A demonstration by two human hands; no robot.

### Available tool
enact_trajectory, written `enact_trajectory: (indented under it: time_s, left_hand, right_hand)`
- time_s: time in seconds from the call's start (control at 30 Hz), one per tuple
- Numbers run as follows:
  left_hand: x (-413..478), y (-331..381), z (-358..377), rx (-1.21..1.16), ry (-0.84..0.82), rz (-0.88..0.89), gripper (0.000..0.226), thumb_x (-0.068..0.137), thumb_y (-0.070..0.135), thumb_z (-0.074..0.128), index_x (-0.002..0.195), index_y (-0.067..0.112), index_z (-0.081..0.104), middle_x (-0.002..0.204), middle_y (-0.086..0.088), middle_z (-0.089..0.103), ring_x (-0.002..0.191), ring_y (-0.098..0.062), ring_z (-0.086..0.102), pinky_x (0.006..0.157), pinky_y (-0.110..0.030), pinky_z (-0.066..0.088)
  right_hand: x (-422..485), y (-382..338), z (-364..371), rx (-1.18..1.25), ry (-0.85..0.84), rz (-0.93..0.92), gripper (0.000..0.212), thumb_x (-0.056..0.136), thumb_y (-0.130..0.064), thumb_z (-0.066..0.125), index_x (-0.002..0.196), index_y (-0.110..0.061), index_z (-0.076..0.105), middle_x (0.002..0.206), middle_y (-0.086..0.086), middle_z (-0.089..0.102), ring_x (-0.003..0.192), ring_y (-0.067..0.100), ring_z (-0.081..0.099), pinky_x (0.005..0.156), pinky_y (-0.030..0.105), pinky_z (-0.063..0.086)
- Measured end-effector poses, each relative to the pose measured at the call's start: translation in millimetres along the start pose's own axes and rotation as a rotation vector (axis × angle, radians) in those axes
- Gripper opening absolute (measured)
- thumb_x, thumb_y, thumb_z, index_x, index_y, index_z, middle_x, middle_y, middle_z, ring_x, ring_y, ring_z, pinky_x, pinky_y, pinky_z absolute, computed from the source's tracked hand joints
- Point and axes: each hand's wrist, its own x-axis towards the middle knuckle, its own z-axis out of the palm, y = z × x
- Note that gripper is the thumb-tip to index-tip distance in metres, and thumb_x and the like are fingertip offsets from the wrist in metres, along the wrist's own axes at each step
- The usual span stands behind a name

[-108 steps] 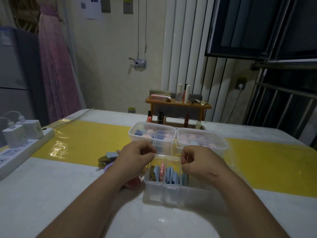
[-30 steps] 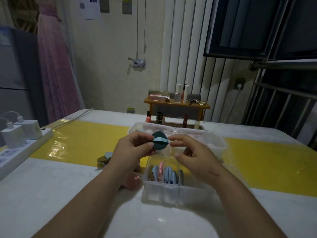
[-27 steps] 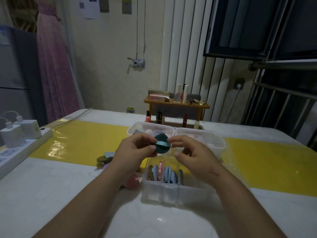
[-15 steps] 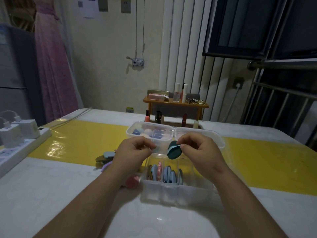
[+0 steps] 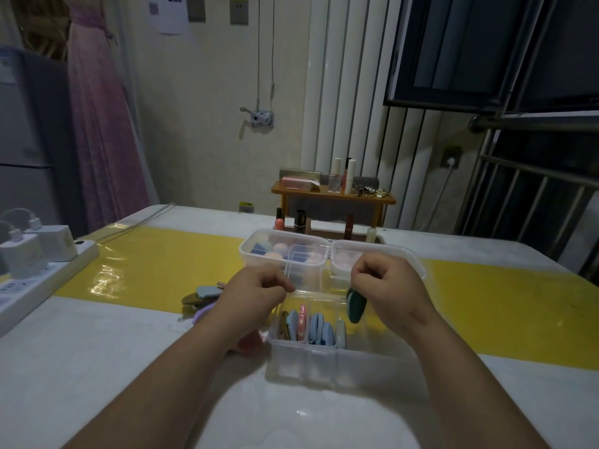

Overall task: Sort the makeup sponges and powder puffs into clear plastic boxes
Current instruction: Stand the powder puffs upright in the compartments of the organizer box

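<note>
My right hand [image 5: 387,286] pinches a dark green powder puff [image 5: 356,306] and holds it on edge over the right end of the near clear box [image 5: 324,353]. Several blue and pink puffs [image 5: 316,326] stand upright in that box's compartments. My left hand [image 5: 256,293] is curled by the box's far left rim, and nothing shows in it. Behind stand two more clear boxes: the left box [image 5: 247,254] holds pink and blue sponges, and the right box [image 5: 418,267] is partly hidden by my right hand. Loose puffs [image 5: 205,292] lie left of my left hand.
A pink sponge [image 5: 249,343] peeks out under my left forearm. A power strip with chargers [image 5: 39,270] lies along the table's left edge. Lipsticks [image 5: 301,218] and a small wooden shelf of cosmetics [image 5: 334,194] stand behind the boxes. A yellow strip [image 5: 155,264] crosses the table.
The green puff passed from both hands to my right hand alone, which lowered it toward the near box's right end. My left hand drew back to the box's left rim.
</note>
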Motion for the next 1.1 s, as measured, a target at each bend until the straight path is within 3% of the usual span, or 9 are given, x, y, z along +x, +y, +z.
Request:
enact_trajectory:
  time_s: [0.07, 0.23, 0.33, 0.67, 0.83, 0.97, 1.1]
  left_hand:
    - [0.4, -0.1, -0.1, 0.007, 0.000, 0.002, 0.035, 0.083, -0.002, 0.059, 0.069, 0.028, 0.073, 0.053, 0.016, 0.062, 0.046, 0.003, 0.050, 0.055, -0.023, 0.041]
    - [0.3, -0.1, 0.0, 0.002, -0.006, -0.009, 0.035, 0.083, -0.002, 0.059, 0.069, 0.028, 0.073, 0.052, 0.015, 0.061, 0.045, 0.002, 0.049, 0.055, -0.024, 0.040]
    - [1.0, -0.7, -0.2, -0.007, -0.002, -0.017, 0.037, 0.082, -0.002, 0.060, 0.066, 0.029, 0.072, 0.052, 0.015, 0.061, 0.047, 0.001, 0.049, 0.056, -0.024, 0.041]
    - [1.7, -1.5, -0.7, 0.001, -0.011, -0.007, 0.035, 0.083, -0.001, 0.060, 0.068, 0.028, 0.073, 0.052, 0.013, 0.060, 0.046, 0.000, 0.048, 0.054, -0.023, 0.041]
    - [1.0, -1.4, -0.4, -0.011, -0.020, 0.010, 0.034, 0.083, -0.004, 0.059, 0.071, 0.025, 0.072, 0.049, 0.016, 0.057, 0.042, 0.002, 0.045, 0.048, -0.019, 0.036]
    - [1.3, -1.9, 0.0, -0.016, -0.016, 0.005, 0.034, 0.083, -0.004, 0.059, 0.070, 0.025, 0.072, 0.049, 0.013, 0.056, 0.043, -0.002, 0.043, 0.049, -0.022, 0.036]
    - [0.9, -2.3, -0.6, -0.011, -0.017, -0.003, 0.032, 0.083, -0.002, 0.060, 0.071, 0.025, 0.073, 0.052, 0.012, 0.057, 0.045, -0.002, 0.045, 0.052, -0.023, 0.039]
  right_hand:
    - [-0.3, -1.1, -1.0, -0.027, -0.017, 0.020, 0.014, 0.066, -0.027, 0.051, 0.056, -0.020, 0.057, 0.057, 0.000, 0.057, 0.056, 0.013, 0.053, 0.057, 0.039, 0.049]
    - [-0.9, 3.4, 1.2, -0.169, -0.173, 0.093, 0.019, 0.070, -0.023, 0.059, 0.051, -0.027, 0.060, 0.053, -0.012, 0.056, 0.055, 0.006, 0.053, 0.055, 0.025, 0.043]
    - [-0.5, 4.0, 2.2, -0.220, -0.253, 0.140, 0.019, 0.069, -0.025, 0.061, 0.052, -0.033, 0.063, 0.053, -0.011, 0.058, 0.059, 0.009, 0.057, 0.056, 0.026, 0.045]
    - [-0.7, 0.8, 0.9, -0.292, -0.308, 0.148, 0.013, 0.069, -0.031, 0.058, 0.058, -0.027, 0.064, 0.061, -0.007, 0.064, 0.064, 0.011, 0.061, 0.061, 0.030, 0.055]
    - [-0.1, 0.7, 2.2, -0.329, -0.332, 0.173, 0.016, 0.074, -0.024, 0.065, 0.062, -0.032, 0.068, 0.066, -0.011, 0.067, 0.068, 0.007, 0.062, 0.060, 0.024, 0.049]
    - [-0.7, -2.3, 1.9, -0.334, -0.346, 0.200, 0.008, 0.072, -0.021, 0.066, 0.067, -0.028, 0.068, 0.068, -0.008, 0.066, 0.071, 0.010, 0.063, 0.061, 0.025, 0.049]
    - [-1.1, -3.5, 1.8, -0.412, -0.366, 0.203, 0.014, 0.076, -0.020, 0.068, 0.066, -0.029, 0.067, 0.071, -0.009, 0.066, 0.073, 0.007, 0.062, 0.062, 0.023, 0.047]
